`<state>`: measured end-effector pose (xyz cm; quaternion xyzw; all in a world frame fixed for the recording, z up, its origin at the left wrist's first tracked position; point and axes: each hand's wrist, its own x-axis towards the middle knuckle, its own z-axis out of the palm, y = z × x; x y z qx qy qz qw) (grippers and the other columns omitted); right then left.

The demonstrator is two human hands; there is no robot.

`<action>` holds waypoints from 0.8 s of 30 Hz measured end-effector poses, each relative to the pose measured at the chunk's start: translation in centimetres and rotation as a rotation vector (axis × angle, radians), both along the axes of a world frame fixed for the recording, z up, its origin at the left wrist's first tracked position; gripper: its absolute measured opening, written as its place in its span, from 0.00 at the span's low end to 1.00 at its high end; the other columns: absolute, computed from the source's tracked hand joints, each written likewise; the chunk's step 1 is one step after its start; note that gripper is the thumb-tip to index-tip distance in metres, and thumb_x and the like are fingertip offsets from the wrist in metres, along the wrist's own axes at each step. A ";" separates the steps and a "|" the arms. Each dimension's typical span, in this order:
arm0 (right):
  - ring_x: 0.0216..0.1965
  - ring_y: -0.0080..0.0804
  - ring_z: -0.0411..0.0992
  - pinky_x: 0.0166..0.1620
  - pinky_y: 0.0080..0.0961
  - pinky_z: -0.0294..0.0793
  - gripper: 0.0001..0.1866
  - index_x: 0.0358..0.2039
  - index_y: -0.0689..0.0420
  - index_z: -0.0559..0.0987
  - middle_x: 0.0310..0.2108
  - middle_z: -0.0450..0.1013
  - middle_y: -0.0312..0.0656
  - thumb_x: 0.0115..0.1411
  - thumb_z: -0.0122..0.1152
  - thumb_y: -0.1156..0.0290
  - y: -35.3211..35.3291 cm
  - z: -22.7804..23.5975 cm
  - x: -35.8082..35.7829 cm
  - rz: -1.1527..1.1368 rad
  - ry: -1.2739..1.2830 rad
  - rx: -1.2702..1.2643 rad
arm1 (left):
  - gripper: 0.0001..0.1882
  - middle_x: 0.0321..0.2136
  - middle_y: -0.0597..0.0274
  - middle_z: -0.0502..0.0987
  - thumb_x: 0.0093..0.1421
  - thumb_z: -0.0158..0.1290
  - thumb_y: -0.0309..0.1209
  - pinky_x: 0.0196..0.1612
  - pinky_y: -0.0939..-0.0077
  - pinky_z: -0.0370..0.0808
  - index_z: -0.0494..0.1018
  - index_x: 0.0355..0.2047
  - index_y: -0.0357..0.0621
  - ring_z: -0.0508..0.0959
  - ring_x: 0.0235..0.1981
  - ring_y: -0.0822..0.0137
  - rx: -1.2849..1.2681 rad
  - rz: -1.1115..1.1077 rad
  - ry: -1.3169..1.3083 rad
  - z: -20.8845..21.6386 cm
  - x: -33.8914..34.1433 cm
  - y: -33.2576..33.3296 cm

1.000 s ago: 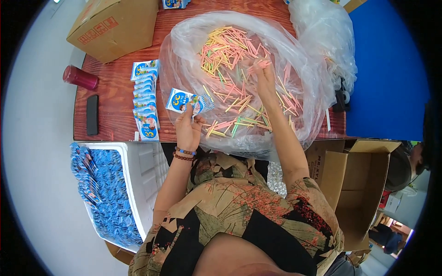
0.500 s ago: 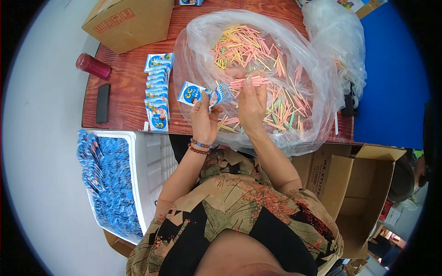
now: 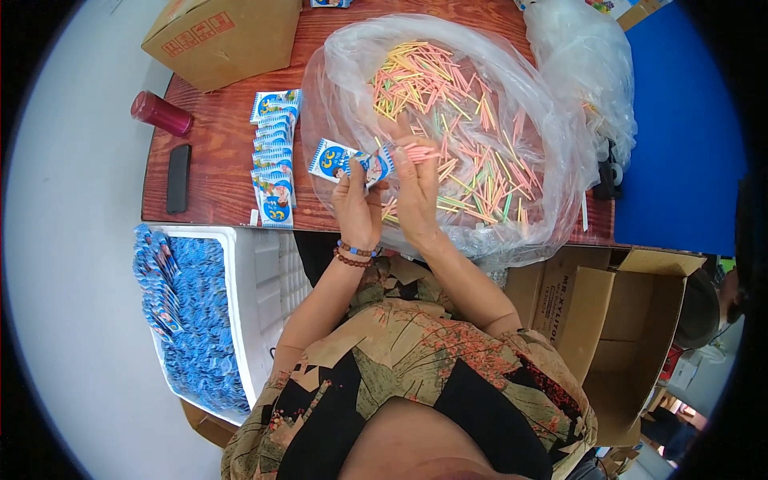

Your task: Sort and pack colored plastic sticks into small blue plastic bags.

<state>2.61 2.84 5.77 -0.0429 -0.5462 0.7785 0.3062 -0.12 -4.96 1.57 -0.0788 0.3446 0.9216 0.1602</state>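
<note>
My left hand (image 3: pixel 358 210) is closed on a small blue-and-white packet (image 3: pixel 330 159), thumb on top, its end pointing right. Against that end, my right hand (image 3: pixel 417 192) pinches a bundle of short pink sticks (image 3: pixel 419 152). Whether the stick tips are inside the packet, I cannot make out. Both hands are over the near left side of a large clear plastic bag (image 3: pixel 344 56), spread open on the table. Loose pink, yellow and green sticks (image 3: pixel 424 76) lie heaped and scattered in it.
Left of the bag, a row of overlapping packets (image 3: pixel 274 160) lies on the reddish wooden table (image 3: pixel 220 152). Nearby are a black phone (image 3: pixel 178 178), a dark red cup (image 3: pixel 162 113) and a cardboard box (image 3: pixel 220 44). A white foam box (image 3: pixel 234 296) full of packets stands lower left; an open carton (image 3: pixel 632 344) lower right.
My right hand has moved left with the pink sticks, bringing them from over the bag to the packet's end. The left hand has stayed nearly in place with the packet.
</note>
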 end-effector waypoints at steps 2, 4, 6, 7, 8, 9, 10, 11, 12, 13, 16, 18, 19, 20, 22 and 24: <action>0.66 0.40 0.52 0.65 0.36 0.49 0.11 0.46 0.59 0.67 0.60 0.61 0.53 0.68 0.42 0.67 0.1 -0.3 -0.1 0.008 0.003 0.103 | 0.10 0.32 0.66 0.78 0.66 0.49 0.36 0.32 0.79 0.74 0.74 0.37 0.43 0.76 0.30 0.75 0.014 -0.004 0.010 0.0 0.0 0.1; 0.67 0.38 0.48 0.66 0.35 0.46 0.16 0.52 0.59 0.67 0.61 0.59 0.51 0.68 0.42 0.66 0.7 -0.2 0.1 -0.030 -0.052 0.365 | 0.10 0.32 0.66 0.78 0.66 0.49 0.36 0.32 0.79 0.74 0.74 0.37 0.43 0.76 0.31 0.74 0.030 -0.015 0.016 -0.1 -0.1 0.2; 0.66 0.37 0.51 0.65 0.34 0.49 0.17 0.53 0.60 0.68 0.60 0.61 0.49 0.67 0.44 0.66 1.6 -1.0 0.3 -0.026 -0.050 0.411 | 0.10 0.32 0.66 0.78 0.66 0.49 0.36 0.33 0.79 0.74 0.74 0.37 0.43 0.76 0.30 0.74 0.047 -0.019 -0.049 -0.6 -0.2 0.3; 0.65 0.36 0.54 0.65 0.33 0.51 0.18 0.54 0.60 0.68 0.59 0.63 0.47 0.67 0.45 0.66 2.2 -1.2 0.3 -0.011 -0.039 0.456 | 0.10 0.32 0.66 0.78 0.66 0.49 0.36 0.33 0.79 0.74 0.74 0.37 0.43 0.76 0.30 0.74 0.050 -0.026 -0.052 -1.3 -0.5 -0.1; 0.65 0.36 0.54 0.65 0.33 0.51 0.18 0.54 0.60 0.68 0.59 0.63 0.47 0.67 0.45 0.66 3.1 -1.2 0.1 -0.014 -0.043 0.460 | 0.11 0.32 0.66 0.78 0.66 0.49 0.37 0.33 0.78 0.74 0.74 0.37 0.43 0.76 0.30 0.75 0.067 -0.063 -0.023 -2.1 -0.8 -0.9; 0.60 0.35 0.61 0.60 0.32 0.58 0.17 0.51 0.60 0.71 0.53 0.67 0.46 0.66 0.45 0.65 4.4 -1.1 -0.4 -0.094 -0.124 0.437 | 0.11 0.33 0.66 0.78 0.66 0.49 0.37 0.34 0.78 0.74 0.74 0.37 0.43 0.76 0.30 0.75 0.084 -0.097 0.008 -2.8 -1.1 -1.6; 0.54 0.34 0.68 0.56 0.32 0.64 0.17 0.48 0.61 0.73 0.48 0.72 0.44 0.66 0.45 0.64 6.4 -1.0 -0.5 -0.186 -0.212 0.418 | 0.12 0.34 0.65 0.78 0.66 0.49 0.37 0.34 0.78 0.74 0.74 0.37 0.42 0.75 0.30 0.75 0.176 -0.114 -0.004 -2.6 -0.8 -1.5; 0.46 0.35 0.72 0.49 0.33 0.68 0.16 0.43 0.61 0.75 0.39 0.75 0.44 0.64 0.46 0.63 8.9 -1.3 -0.8 -0.177 -0.380 0.494 | 0.12 0.34 0.65 0.78 0.66 0.49 0.37 0.34 0.78 0.74 0.74 0.37 0.42 0.75 0.30 0.75 0.180 -0.119 -0.007 -3.0 -0.8 -1.4; 0.38 0.37 0.76 0.42 0.33 0.73 0.16 0.39 0.61 0.77 0.31 0.77 0.44 0.63 0.48 0.62 11.3 -1.9 -1.3 -0.164 -0.546 0.566 | 0.12 0.34 0.65 0.78 0.66 0.49 0.37 0.34 0.78 0.74 0.74 0.36 0.42 0.75 0.31 0.75 0.193 -0.096 -0.023 -3.5 -0.9 -1.4; 0.38 0.37 0.76 0.42 0.33 0.73 0.16 0.39 0.61 0.77 0.31 0.77 0.44 0.63 0.48 0.62 13.4 -2.8 -1.8 -0.174 -0.549 0.572 | 0.11 0.34 0.65 0.78 0.66 0.49 0.37 0.34 0.78 0.74 0.74 0.36 0.42 0.75 0.31 0.74 0.211 -0.079 -0.039 -3.8 -1.1 -1.0; 0.31 0.44 0.77 0.34 0.39 0.73 0.16 0.32 0.61 0.79 0.25 0.77 0.48 0.57 0.54 0.60 16.5 -4.6 -3.9 -0.195 -0.876 1.154 | 0.11 0.34 0.65 0.78 0.66 0.49 0.36 0.34 0.77 0.73 0.74 0.36 0.41 0.76 0.32 0.74 0.197 -0.073 -0.081 -3.2 -0.8 -0.5; 0.32 0.49 0.76 0.36 0.40 0.74 0.16 0.28 0.61 0.80 0.27 0.77 0.52 0.50 0.59 0.59 16.5 -4.8 -5.1 -0.219 -1.115 1.215 | 0.11 0.34 0.65 0.78 0.66 0.49 0.36 0.34 0.77 0.73 0.74 0.37 0.41 0.76 0.32 0.74 0.202 -0.085 -0.050 -3.2 -0.9 -0.5; 0.32 0.49 0.76 0.36 0.40 0.74 0.16 0.28 0.61 0.80 0.27 0.77 0.52 0.50 0.59 0.59 16.3 -5.1 -5.4 -0.209 -1.109 1.217 | 0.11 0.34 0.65 0.78 0.66 0.49 0.36 0.34 0.77 0.73 0.74 0.37 0.41 0.76 0.32 0.74 0.202 -0.100 -0.021 -3.2 -1.0 -0.9; 0.32 0.49 0.77 0.37 0.41 0.74 0.15 0.27 0.61 0.80 0.28 0.77 0.52 0.49 0.59 0.60 16.4 -5.4 -5.4 -0.255 -1.112 1.230 | 0.11 0.34 0.65 0.78 0.66 0.49 0.36 0.34 0.77 0.73 0.74 0.37 0.41 0.76 0.32 0.74 0.198 -0.091 -0.021 -3.2 -1.0 -1.1; 0.35 0.50 0.77 0.39 0.42 0.73 0.15 0.29 0.61 0.79 0.30 0.77 0.53 0.47 0.60 0.61 16.6 -5.3 -5.2 -0.260 -1.109 1.161 | 0.11 0.34 0.65 0.78 0.66 0.49 0.35 0.34 0.77 0.73 0.74 0.38 0.41 0.76 0.33 0.74 0.180 -0.049 -0.058 -3.3 -1.1 -1.5; 0.36 0.50 0.76 0.40 0.43 0.73 0.16 0.30 0.61 0.79 0.31 0.77 0.53 0.46 0.60 0.62 16.3 -4.8 -5.0 -0.253 -1.109 1.149 | 0.10 0.34 0.66 0.78 0.66 0.49 0.35 0.34 0.78 0.73 0.74 0.38 0.41 0.76 0.33 0.74 0.178 -0.039 -0.057 -3.5 -1.3 -1.9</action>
